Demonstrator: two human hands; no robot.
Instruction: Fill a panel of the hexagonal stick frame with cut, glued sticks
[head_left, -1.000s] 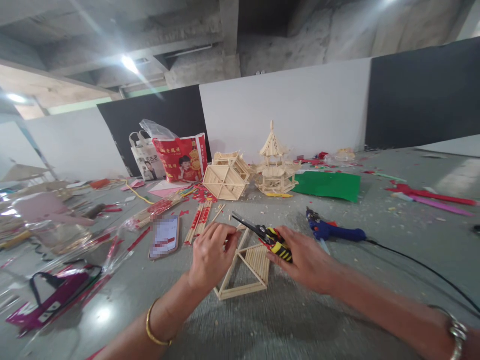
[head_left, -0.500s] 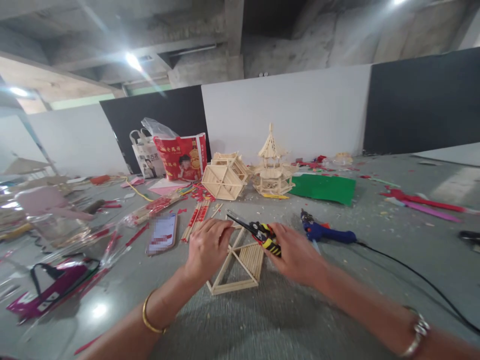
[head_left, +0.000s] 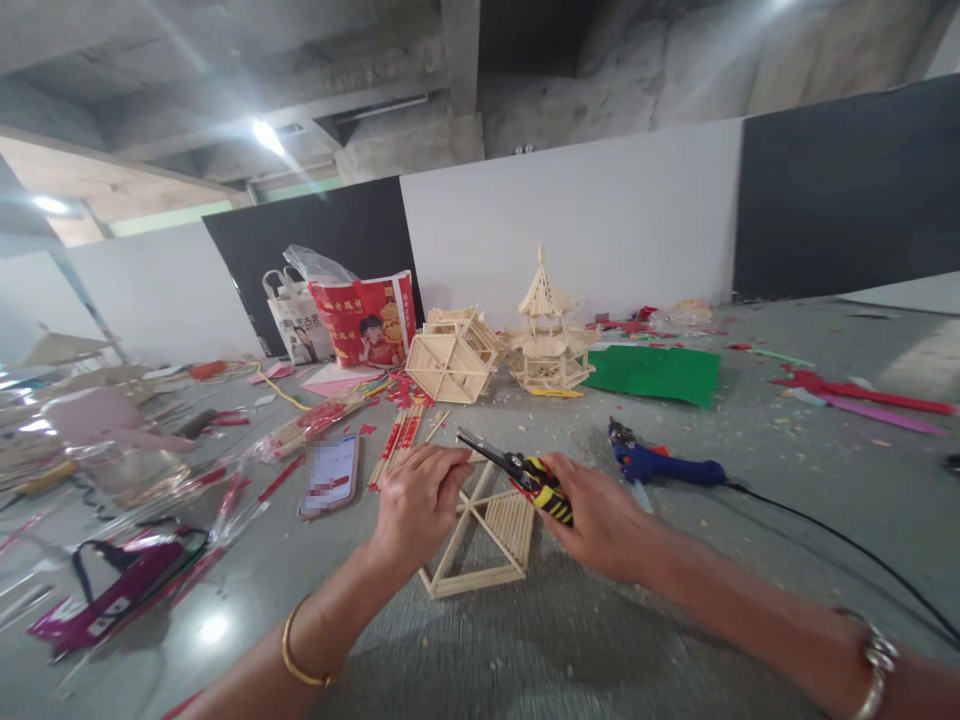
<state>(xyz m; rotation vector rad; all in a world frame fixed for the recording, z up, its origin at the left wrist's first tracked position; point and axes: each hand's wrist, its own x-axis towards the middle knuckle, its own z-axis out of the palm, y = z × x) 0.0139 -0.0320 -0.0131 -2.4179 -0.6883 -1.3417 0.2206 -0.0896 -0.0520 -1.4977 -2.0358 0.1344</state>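
Right hand: ours (head_left: pixel 604 515) is wrapped around the yellow-and-black handles of the pliers (head_left: pixel 546 484), whose dark nose points toward our other hand.
Left hand: ours (head_left: pixel 420 500) has its fingers curled in near the nose; we cannot tell whether they pinch anything.
Stick frame (head_left: pixel 480 581): lies flat between and below our hands, partly hidden by the left, one section filled with slats.
Glue gun (head_left: pixel 671 467): just beyond our right hand, to its right.
Phone (head_left: pixel 334 472): left of our left hand.
Stick pagoda (head_left: pixel 545 340): upright, well beyond both hands.
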